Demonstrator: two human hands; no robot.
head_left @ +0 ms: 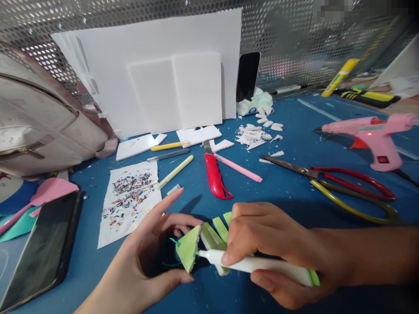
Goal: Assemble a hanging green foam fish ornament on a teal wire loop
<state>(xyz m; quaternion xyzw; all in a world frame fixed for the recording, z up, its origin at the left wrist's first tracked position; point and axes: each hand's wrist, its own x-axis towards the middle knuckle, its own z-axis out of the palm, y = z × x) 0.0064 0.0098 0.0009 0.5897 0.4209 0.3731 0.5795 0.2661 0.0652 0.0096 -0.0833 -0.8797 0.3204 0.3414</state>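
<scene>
A white marker (262,267) with a green end lies in the grip of my right hand (281,253), its green tip touching the ragged edge of a light-green triangular piece (188,249). My left hand (144,257) curves around that piece from the left, thumb below and fingers above, holding it at its edges. A short teal string sticks out from the piece's left side. Just right of it are green and white strips (214,235), partly hidden behind my right hand.
A red-handled knife (214,174), pens and a pink marker (240,168) lie ahead. Scissors (353,185) and a pink glue gun (373,135) are at right. Bead-covered paper (109,222), a phone (42,248) and a bag (42,117) are at left. White boards (108,83) stand behind.
</scene>
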